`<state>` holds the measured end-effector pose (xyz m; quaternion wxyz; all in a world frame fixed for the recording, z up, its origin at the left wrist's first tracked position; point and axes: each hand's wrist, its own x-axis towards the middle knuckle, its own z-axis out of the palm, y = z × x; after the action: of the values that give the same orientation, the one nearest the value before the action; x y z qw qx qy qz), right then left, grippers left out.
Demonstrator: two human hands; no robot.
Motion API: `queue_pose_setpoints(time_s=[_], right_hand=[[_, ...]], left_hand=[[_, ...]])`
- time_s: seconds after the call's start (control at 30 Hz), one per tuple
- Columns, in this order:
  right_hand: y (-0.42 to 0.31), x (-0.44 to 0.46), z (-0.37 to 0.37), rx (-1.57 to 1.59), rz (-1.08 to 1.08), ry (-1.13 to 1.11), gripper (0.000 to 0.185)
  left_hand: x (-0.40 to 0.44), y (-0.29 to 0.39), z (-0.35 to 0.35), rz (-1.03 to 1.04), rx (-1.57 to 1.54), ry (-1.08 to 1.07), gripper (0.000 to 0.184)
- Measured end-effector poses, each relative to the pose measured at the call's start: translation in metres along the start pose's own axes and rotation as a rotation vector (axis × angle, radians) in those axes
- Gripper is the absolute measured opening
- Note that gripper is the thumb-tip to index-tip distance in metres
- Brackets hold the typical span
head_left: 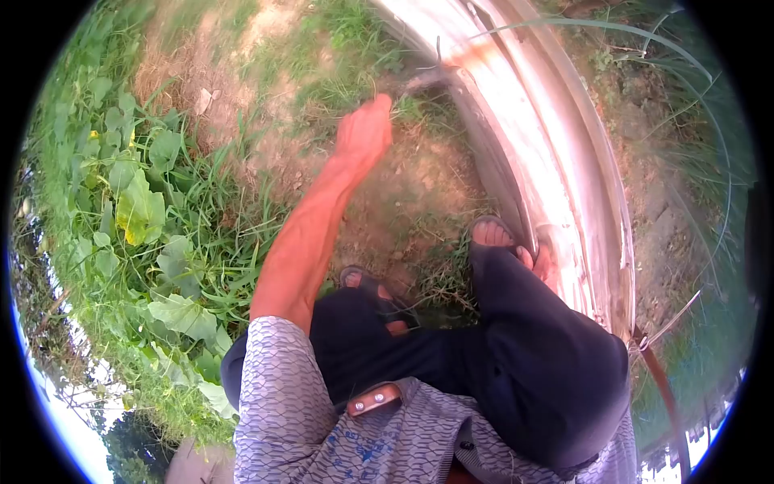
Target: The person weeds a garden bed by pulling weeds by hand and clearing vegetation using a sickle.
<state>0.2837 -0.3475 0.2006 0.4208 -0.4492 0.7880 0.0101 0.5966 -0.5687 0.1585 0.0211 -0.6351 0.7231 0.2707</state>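
Note:
My left hand (367,127) reaches forward with its fingers closed round a tool. Little of this tool shows; its grey, blade-like end (426,80) is blurred and meets the side of a long pale log (516,105). At that spot a reddish-brown mark lies across the wood. Part of my right hand (547,252) shows beside my right knee, against the log, with a finger or thumb over its near edge. The knee hides the rest of that arm. Bright glare covers much of the log's surface.
My sandalled feet (492,234) stand on bare soil and grass, the right one against the log. Leafy plants (141,210) grow thickly on the left. Long grass blades (685,56) arch over the right side. A thin brown pole-like piece (665,395) is at lower right.

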Motion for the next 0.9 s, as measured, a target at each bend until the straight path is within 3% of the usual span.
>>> queue_pose_setpoints(time_s=[0.07,0.13,0.17,0.23,0.37,0.43,0.5,0.57,0.63,0.67,0.73,0.77,0.83,0.9], right_hand=[[0.037,-0.019,-0.002,0.018,0.128,-0.009,0.040],[0.069,-0.047,-0.011,-0.089,0.244,-0.029,0.037],[0.078,-0.055,-0.014,-0.129,0.285,-0.030,0.037],[0.066,-0.051,-0.015,-0.095,0.253,-0.005,0.037],[0.007,-0.017,-0.005,0.091,0.008,-0.005,0.037],[-0.023,0.000,0.003,0.153,-0.094,-0.022,0.037],[-0.044,0.011,0.013,0.156,-0.168,-0.005,0.037],[-0.054,0.017,0.020,0.125,-0.231,0.046,0.037],[-0.062,0.022,0.025,0.087,-0.285,0.097,0.038],[-0.066,0.024,0.024,0.091,-0.298,0.100,0.038],[-0.072,0.023,0.017,0.197,-0.253,0.026,0.038],[-0.076,0.019,0.010,0.367,-0.158,-0.069,0.039],[-0.077,0.015,0.006,0.448,-0.192,-0.086,0.039],[-0.077,0.009,0.005,0.616,-0.233,-0.127,0.040]], left_hand=[[-0.011,-0.010,-0.002,0.031,0.015,0.001,0.017],[-0.032,-0.024,-0.001,0.061,0.036,-0.304,0.019],[-0.046,-0.029,0.002,0.055,0.033,-0.308,0.019],[-0.071,-0.036,0.005,0.274,0.106,-0.489,0.017],[-0.075,-0.035,0.003,0.183,0.002,-0.406,0.020],[-0.068,-0.022,-0.008,0.269,-0.131,-0.167,0.024],[-0.057,0.014,-0.032,0.010,-0.209,-0.367,0.043],[-0.055,0.035,-0.015,-0.037,-0.484,-0.213,0.072],[-0.050,0.064,-0.014,-0.068,-0.621,-0.225,0.090],[-0.048,0.075,-0.004,-0.070,-0.623,-0.221,0.090],[-0.047,0.093,0.017,-0.060,-0.796,0.028,0.074],[-0.046,0.098,0.016,-0.057,-0.796,0.036,0.074],[-0.045,0.108,0.014,-0.095,-0.884,-0.210,0.079],[-0.050,0.116,0.020,-0.144,-0.793,-0.186,0.072]])
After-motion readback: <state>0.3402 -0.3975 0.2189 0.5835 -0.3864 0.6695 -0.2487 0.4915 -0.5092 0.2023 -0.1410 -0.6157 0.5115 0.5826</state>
